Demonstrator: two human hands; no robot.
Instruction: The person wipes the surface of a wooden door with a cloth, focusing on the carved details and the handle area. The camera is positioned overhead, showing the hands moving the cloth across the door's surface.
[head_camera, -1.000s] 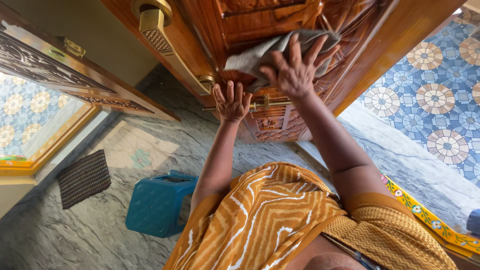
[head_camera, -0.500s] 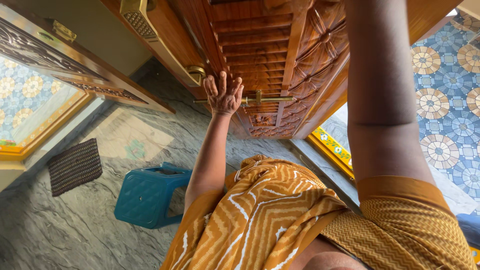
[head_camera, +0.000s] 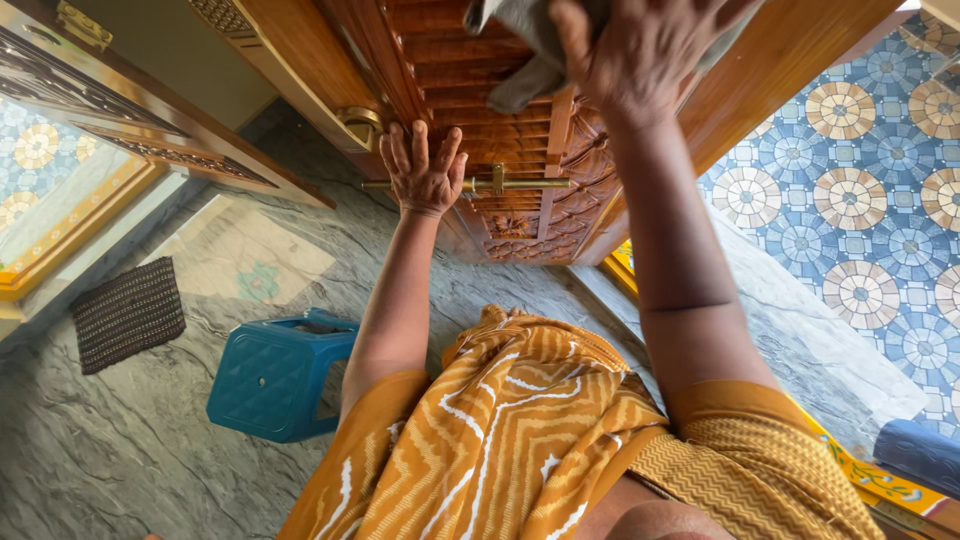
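Pressing a grey cloth (head_camera: 525, 45) to the carved wooden door (head_camera: 500, 110), your right hand (head_camera: 640, 50) gripped it.
Cloth trailed toward 8 o'clock; your left hand (head_camera: 422, 170) lay flat, fingers spread, at 7 o'clock.

Grey marble floor (head_camera: 120, 450), teal stool (head_camera: 275, 375), dark mat (head_camera: 128, 313)

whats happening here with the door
A person is wiping a carved wooden door. The right hand presses a grey cloth against the upper panel, while the left hand lies flat on the door beside a brass bolt. A blue plastic stool stands on the grey marble floor below.
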